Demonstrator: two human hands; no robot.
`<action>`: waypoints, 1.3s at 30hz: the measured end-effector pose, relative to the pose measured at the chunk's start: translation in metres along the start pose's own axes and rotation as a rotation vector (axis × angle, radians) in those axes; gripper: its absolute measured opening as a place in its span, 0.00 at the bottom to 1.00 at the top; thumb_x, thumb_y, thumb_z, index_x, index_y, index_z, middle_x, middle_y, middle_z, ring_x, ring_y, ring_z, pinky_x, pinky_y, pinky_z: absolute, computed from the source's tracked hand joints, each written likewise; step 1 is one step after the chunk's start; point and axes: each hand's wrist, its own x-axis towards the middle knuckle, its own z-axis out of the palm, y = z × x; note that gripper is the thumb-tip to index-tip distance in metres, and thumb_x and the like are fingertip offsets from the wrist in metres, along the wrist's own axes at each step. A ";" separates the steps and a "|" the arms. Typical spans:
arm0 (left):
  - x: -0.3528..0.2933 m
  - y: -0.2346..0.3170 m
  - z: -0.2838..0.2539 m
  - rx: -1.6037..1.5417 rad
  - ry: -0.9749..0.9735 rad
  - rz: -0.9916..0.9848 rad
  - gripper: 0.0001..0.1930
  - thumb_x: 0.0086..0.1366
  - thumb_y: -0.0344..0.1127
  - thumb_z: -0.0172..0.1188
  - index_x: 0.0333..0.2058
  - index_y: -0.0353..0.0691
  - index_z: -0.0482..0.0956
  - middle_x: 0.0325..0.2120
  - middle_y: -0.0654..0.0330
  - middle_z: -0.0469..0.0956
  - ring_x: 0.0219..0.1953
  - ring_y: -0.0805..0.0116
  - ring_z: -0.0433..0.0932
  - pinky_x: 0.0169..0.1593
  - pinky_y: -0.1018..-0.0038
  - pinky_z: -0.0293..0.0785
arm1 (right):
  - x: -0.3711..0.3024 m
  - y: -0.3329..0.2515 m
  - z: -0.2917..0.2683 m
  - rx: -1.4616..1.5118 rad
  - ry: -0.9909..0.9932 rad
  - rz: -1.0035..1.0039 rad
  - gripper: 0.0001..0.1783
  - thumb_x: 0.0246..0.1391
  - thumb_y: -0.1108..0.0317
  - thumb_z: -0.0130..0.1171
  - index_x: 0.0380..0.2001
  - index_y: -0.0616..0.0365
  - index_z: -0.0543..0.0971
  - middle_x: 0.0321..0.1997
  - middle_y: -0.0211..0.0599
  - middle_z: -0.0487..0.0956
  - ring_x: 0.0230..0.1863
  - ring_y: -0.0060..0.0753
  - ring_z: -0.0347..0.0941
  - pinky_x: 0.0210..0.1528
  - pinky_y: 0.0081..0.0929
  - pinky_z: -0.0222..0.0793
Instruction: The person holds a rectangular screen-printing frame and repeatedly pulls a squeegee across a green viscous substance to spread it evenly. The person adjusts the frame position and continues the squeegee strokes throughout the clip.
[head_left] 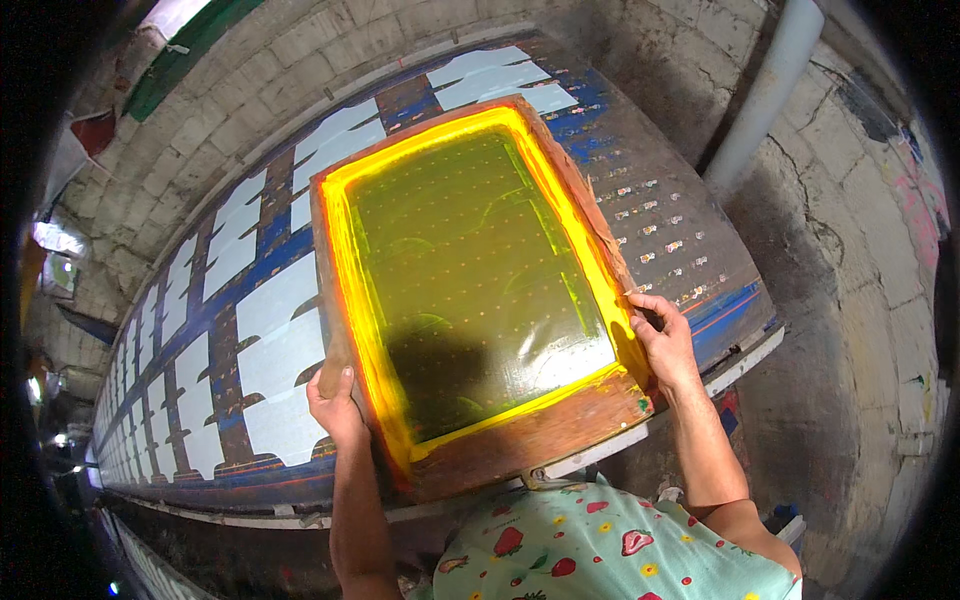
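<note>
A wooden screen-printing frame [540,428] is tilted in front of me over the near end of a long printing table [700,215]. Yellow runs around its inner edges, and its dark olive mesh [450,260] carries rows of small pale dots and bright glare at the lower right. My left hand [338,408] grips the frame's left side, thumb on top. On the opposite side, my right hand [664,340] holds the edge between thumb and fingers. Some fingers of both hands are hidden behind the wood. Whether the frame touches the table I cannot tell.
White cut pieces [285,355] lie in rows along the blue-stained table, stretching left. Small printed motifs [672,246] dot its dark surface on the right. A block wall [310,55] stands behind, and a grey pipe [768,90] leans at the right.
</note>
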 end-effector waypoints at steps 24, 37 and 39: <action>0.000 -0.013 0.005 0.333 0.033 0.064 0.20 0.78 0.43 0.65 0.57 0.31 0.80 0.52 0.42 0.83 0.57 0.44 0.82 0.63 0.56 0.75 | -0.132 -0.070 0.091 -0.986 -0.672 -0.978 0.24 0.57 0.67 0.66 0.58 0.50 0.87 0.51 0.42 0.88 0.53 0.48 0.86 0.57 0.44 0.79; -0.004 -0.007 0.006 0.295 0.008 0.140 0.27 0.77 0.46 0.65 0.62 0.28 0.77 0.58 0.36 0.79 0.63 0.37 0.76 0.68 0.51 0.71 | -0.167 -0.069 0.105 -1.195 -0.657 -0.807 0.31 0.50 0.71 0.68 0.61 0.50 0.87 0.52 0.44 0.88 0.54 0.53 0.85 0.57 0.48 0.81; -0.005 -0.004 0.006 0.281 0.004 0.138 0.26 0.77 0.45 0.65 0.62 0.29 0.77 0.58 0.36 0.78 0.62 0.37 0.76 0.67 0.51 0.71 | -0.174 -0.061 0.106 -1.130 -0.589 -0.849 0.32 0.49 0.73 0.66 0.61 0.49 0.87 0.56 0.42 0.88 0.57 0.50 0.83 0.61 0.46 0.78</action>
